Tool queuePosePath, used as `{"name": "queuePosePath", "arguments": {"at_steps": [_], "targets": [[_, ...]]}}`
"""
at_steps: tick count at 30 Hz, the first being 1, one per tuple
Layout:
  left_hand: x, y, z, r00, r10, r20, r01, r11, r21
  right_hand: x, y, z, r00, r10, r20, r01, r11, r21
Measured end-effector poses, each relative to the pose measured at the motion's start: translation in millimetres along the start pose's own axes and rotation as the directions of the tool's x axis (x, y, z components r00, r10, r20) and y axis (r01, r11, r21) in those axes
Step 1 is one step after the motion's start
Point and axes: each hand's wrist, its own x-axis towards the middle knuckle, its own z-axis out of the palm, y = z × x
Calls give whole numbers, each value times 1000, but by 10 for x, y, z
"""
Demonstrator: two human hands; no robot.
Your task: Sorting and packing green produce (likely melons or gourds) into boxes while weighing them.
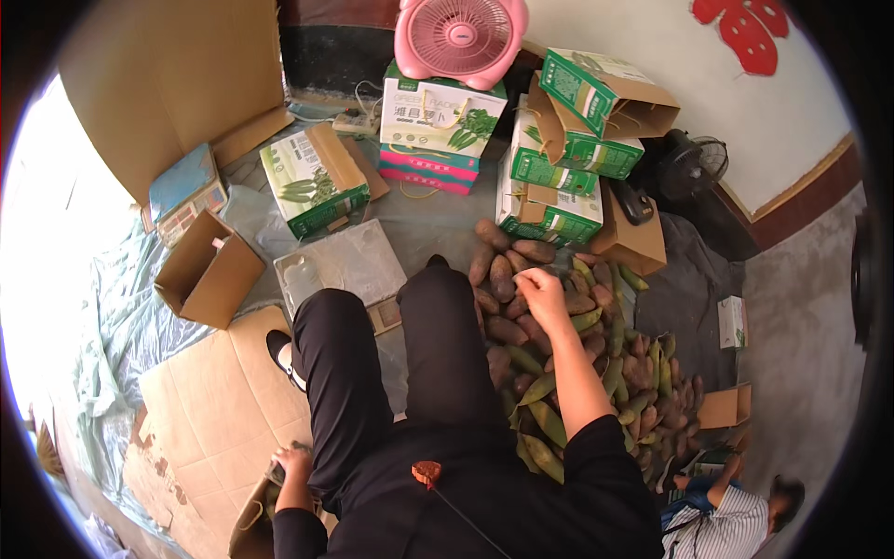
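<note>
- Your right hand [543,296] reaches out over the pile of sweet potatoes [507,279] in front of your knees, fingers curled down onto them; whether it grips one, you cannot tell from here.
- The pile spreads to your right, brown sweet potatoes mixed with green corn cobs [545,421] lying on the grey floor sheet [424,228].
- Your left hand [291,463] is down by your left hip, closed on the rim of a brown paper bag [251,522] that sits on flattened cardboard [214,401].
- Green and white cartons [559,163] are stacked just beyond the pile, with a pink fan [459,39] on top of one of them.
- An open brown box [209,270] stands well to the left.
- Another person [736,522] sits at the lower right.
</note>
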Motion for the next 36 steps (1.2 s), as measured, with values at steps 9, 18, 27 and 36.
{"name": "queuePosePath", "arguments": {"at_steps": [9, 18, 27, 36], "targets": [[206, 41, 786, 992, -54, -117, 40, 992, -123, 197, 162, -93, 994, -98, -39, 96, 994, -52], [-305, -455, 730, 990, -99, -98, 48, 905, -422, 710, 130, -415, 988, 107, -109, -50, 901, 431], [-1490, -358, -2859, 303, -247, -920, -709, 587, -391, 1821, 30, -1392, 902, 202, -383, 77, 796, 600], [-1383, 1173, -4218, 153, 220, -963, -779, 627, 20, 3084, -334, -1951, 778, 331, -533, 159, 717, 679]]}}
